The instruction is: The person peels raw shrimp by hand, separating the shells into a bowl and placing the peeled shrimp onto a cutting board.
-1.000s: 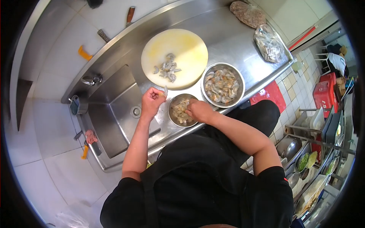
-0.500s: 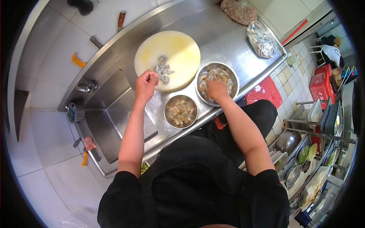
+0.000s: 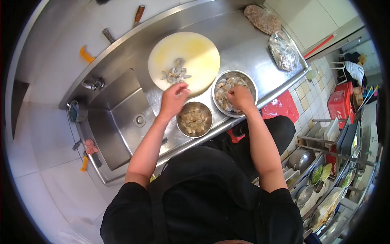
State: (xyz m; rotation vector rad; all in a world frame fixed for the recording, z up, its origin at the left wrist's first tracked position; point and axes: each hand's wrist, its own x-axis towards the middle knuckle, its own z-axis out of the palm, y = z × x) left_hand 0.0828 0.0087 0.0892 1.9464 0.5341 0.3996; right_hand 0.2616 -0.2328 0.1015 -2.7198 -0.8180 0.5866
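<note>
My left hand [image 3: 174,99] is over the near edge of the round white cutting board [image 3: 199,53], its fingers apart and nothing visible between them. Just beyond it, several grey peeled shrimp [image 3: 176,74] lie in a pile on the board. My right hand [image 3: 240,98] reaches into the larger metal bowl [image 3: 254,85], which holds many shrimp [image 3: 224,90]. Its fingers are bent together at the shrimp; what they pinch is too small to make out. The smaller metal bowl [image 3: 178,123], with pale shrimp pieces or shells in it, stands between my hands, nearer my body.
A steel sink basin [image 3: 122,122] with a tap [image 3: 92,84] is at the left. Two filled plastic bags [image 3: 263,19] [image 3: 283,52] lie at the counter's far right. Shelves with food containers [image 3: 321,173] stand at the lower right. A person [image 3: 354,71] is in the background.
My right hand went from the smaller bowl to the larger one. My left hand moved over the board, then back right with its fingers opened; the small shrimp it held is gone from it.
</note>
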